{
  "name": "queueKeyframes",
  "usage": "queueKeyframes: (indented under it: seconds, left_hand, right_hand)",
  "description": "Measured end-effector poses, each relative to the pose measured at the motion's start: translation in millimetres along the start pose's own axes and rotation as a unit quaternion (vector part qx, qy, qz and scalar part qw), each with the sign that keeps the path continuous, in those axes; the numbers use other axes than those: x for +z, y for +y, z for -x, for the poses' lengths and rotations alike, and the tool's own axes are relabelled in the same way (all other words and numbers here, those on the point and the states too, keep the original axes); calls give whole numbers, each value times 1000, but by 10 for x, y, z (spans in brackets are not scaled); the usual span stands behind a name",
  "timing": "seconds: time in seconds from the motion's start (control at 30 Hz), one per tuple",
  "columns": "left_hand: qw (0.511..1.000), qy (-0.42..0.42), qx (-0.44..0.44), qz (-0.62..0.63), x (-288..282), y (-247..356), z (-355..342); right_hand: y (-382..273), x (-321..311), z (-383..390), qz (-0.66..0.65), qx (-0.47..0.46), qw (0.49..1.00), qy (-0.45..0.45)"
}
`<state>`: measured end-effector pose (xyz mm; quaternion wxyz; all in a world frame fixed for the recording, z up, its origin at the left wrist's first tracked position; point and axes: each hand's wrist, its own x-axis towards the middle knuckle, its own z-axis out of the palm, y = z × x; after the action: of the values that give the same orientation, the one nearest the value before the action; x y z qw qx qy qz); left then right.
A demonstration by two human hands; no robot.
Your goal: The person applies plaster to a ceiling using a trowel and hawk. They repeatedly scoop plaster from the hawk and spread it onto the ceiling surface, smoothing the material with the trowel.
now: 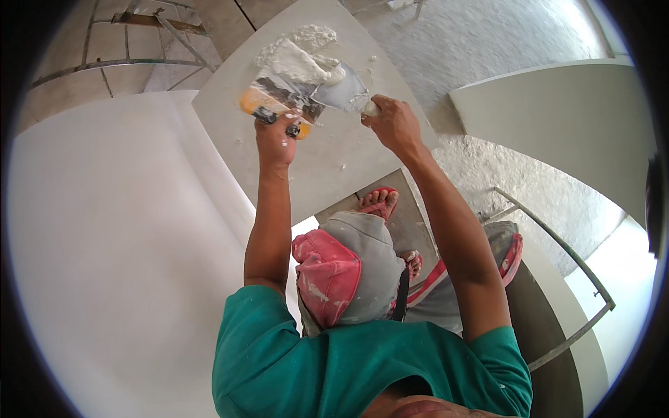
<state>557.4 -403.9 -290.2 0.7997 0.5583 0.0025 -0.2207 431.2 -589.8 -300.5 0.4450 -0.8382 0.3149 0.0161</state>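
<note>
My left hand (279,136) is closed round the yellow-and-black handle of a wide plastering trowel (304,111), whose dark blade is smeared with white plaster. In my right hand (392,125) I grip the pale handle of a putty knife (343,90). Its flat, plaster-coated blade meets or overlaps the trowel's far edge; exact contact is hard to tell. Just beyond both tools, a heap of wet white plaster (296,56) lies on a large pale board (334,157). Small plaster blobs dot the board.
Metal scaffold tubing (118,63) stands at the far left, and another bent metal frame (557,244) at the right. A smooth white wall (118,230) runs along the left. My sandalled feet (380,202) are close to the board's near edge. A curved pale panel (557,118) is at right.
</note>
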Motion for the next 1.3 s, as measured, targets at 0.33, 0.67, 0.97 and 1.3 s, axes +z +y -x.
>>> queueKeyframes:
  seconds: [0.33,0.67,0.97,1.3]
  left_hand:
    - [762,-216,320,-519,11,58,-102]
    - [986,65,15,-155,-904,-759,-154]
    - [978,189,-70,59,-843,-1748,315]
    - [978,197,-46,42,-210,-1565,-1137]
  right_hand:
    - [132,-223,31,65,-71,994,59]
    - [417,-285,188,65,-13,990,124]
    - [854,-405,628,81,86,987,106]
    - [977,-555,750,55,115,985,117]
